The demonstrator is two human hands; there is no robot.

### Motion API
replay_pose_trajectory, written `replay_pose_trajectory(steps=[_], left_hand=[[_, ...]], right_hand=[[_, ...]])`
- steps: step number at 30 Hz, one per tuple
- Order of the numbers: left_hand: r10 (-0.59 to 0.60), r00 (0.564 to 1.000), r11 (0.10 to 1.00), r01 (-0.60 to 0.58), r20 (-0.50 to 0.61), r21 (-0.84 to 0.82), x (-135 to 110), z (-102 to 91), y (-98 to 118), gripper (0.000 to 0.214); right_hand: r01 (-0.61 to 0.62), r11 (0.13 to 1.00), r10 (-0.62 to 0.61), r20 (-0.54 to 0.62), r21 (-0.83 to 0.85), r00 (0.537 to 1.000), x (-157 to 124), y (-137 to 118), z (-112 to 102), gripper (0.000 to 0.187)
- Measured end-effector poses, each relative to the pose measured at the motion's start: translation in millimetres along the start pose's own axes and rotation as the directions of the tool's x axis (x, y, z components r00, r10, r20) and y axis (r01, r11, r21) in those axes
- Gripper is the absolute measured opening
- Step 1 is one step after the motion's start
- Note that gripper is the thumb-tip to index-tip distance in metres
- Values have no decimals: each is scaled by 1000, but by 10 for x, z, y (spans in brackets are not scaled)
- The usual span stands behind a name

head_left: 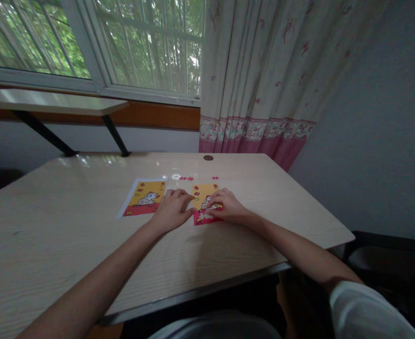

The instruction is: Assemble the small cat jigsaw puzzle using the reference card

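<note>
A small jigsaw puzzle [207,190] lies on the table, showing a white animal figure on yellow above a red-pink band. Pale gaps show in that lower band. At the puzzle's left edge rests my left hand [174,209], thumb and forefinger apart, with nothing held. My right hand [228,206] covers the puzzle's right side. Its thumb and fingertips come together over the lower middle; whatever is between them is too small to make out. Left of my left hand lies a printed picture sheet [143,200] with the same design.
Several loose red puzzle pieces [186,178] lie beyond the puzzle, with a smaller red cluster [215,178] to their right. Farther back are a dark round cable-hole cover [208,158] and a raised shelf [52,102]. The wooden table [97,249] ends at a curtain [256,94].
</note>
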State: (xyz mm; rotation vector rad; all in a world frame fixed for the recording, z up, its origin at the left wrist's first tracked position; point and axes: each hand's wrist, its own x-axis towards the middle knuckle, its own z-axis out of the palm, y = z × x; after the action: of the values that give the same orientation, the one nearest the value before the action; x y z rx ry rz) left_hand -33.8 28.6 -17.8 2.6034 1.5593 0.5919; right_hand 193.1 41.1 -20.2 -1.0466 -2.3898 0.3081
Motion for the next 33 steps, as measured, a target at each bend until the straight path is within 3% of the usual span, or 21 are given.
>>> replay_pose_trajectory(steps=[9,13,17,23,33], left_hand=[[15,1000,1000,-16,-24,-18,-7,3,1,33],[131,991,984,-134,-34,-115,-4,-38,14,25],[244,970,957,-243,-17,-160,-14,-94,46,32],[292,955,953,-287,42,-97,-39,-115,63,37],[322,942,944,-327,95,38,-62,-157,176,32]], right_hand=[[-12,1000,13,25,-19,1000,-14,6,18,19],[-12,999,13,30,-38,999,-16,-12,12,19],[-9,998,11,38,-62,999,-16,-44,-7,19],[23,997,-21,27,-75,999,-24,-35,-9,21],[185,964,-176,65,-189,982,-40,-61,-34,12]])
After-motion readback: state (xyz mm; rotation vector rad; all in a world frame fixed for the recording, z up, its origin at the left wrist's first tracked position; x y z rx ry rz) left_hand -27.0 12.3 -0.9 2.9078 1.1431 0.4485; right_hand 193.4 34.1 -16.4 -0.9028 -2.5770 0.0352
